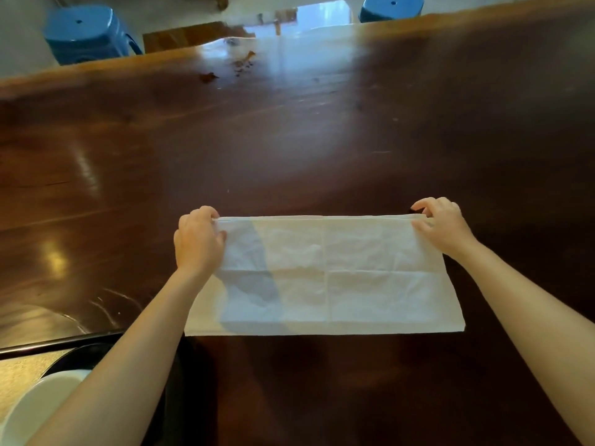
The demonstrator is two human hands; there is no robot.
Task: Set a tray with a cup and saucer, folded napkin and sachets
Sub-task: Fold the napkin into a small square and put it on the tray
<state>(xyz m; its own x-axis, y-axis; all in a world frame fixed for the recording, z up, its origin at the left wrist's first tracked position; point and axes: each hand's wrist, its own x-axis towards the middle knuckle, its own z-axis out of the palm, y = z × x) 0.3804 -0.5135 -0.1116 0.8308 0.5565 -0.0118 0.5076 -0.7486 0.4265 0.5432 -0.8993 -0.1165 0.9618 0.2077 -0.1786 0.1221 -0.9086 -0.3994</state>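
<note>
A white cloth napkin [325,278] lies flat on the dark wooden table [289,149], folded into a wide rectangle with crease lines across it. My left hand [198,241] pinches its far left corner. My right hand [442,228] pinches its far right corner. At the lower left, a tray [19,365] with a dark rim and a speckled mat holds a dark saucer [80,355] and part of a white cup [42,403], both partly hidden by my left forearm. No sachets are in view.
Two blue plastic stools [87,33] [391,8] stand beyond the table's far edge. Small brown crumbs [241,64] lie near the far middle of the table. The tabletop stretches wide beyond and to the right of the napkin.
</note>
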